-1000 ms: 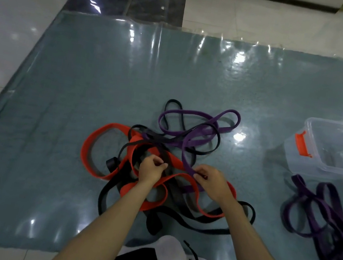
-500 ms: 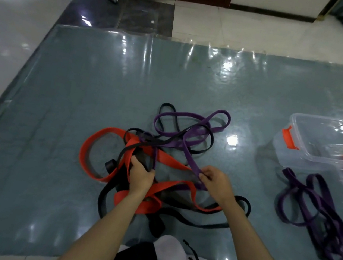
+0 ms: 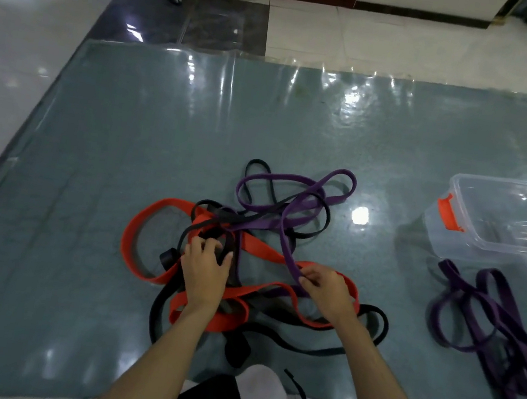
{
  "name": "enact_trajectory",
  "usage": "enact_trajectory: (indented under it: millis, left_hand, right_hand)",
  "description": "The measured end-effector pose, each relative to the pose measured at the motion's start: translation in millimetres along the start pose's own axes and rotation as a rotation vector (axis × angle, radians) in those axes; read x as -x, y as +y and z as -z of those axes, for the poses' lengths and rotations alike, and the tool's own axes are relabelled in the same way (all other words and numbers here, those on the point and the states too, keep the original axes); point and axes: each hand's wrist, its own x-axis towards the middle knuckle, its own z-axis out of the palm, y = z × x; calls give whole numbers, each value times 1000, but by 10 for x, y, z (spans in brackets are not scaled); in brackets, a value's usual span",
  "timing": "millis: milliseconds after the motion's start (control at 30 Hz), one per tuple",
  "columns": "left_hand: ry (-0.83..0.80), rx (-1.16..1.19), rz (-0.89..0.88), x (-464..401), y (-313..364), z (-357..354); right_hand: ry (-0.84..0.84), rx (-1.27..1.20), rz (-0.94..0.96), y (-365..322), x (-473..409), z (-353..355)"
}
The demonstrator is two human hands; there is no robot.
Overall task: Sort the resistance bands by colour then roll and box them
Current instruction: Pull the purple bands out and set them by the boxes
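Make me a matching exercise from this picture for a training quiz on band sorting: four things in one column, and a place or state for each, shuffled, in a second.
Things
1. right hand
2. left hand
3. clear box
4. purple pile

Places or states
A. lying apart on the mat, in front of the box
B. pinching a purple band of the tangle
C. open, with orange latches, at the right
D. fingers among the black bands

Pairs: 1-B, 2-D, 3-C, 4-A
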Motion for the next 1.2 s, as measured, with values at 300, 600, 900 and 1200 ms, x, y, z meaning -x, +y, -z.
enact_trajectory:
  millis: [300,600,900,1200]
  left_hand:
    - [-368,-84,-259,-116,61,-139]
    - [-681,-304,52,-154,276,-254]
    - [-567,457,-41,-56,526,-148]
    - [-835,300,-224,92,638,18]
  right_hand:
    - [-21,-20,61,-85,-131,-153]
    - [107,-310,39,-32,-137,-186]
    - [123,-770,-55,-279,-111,-73]
    - [-128,-614,-9,-424,-17,-146]
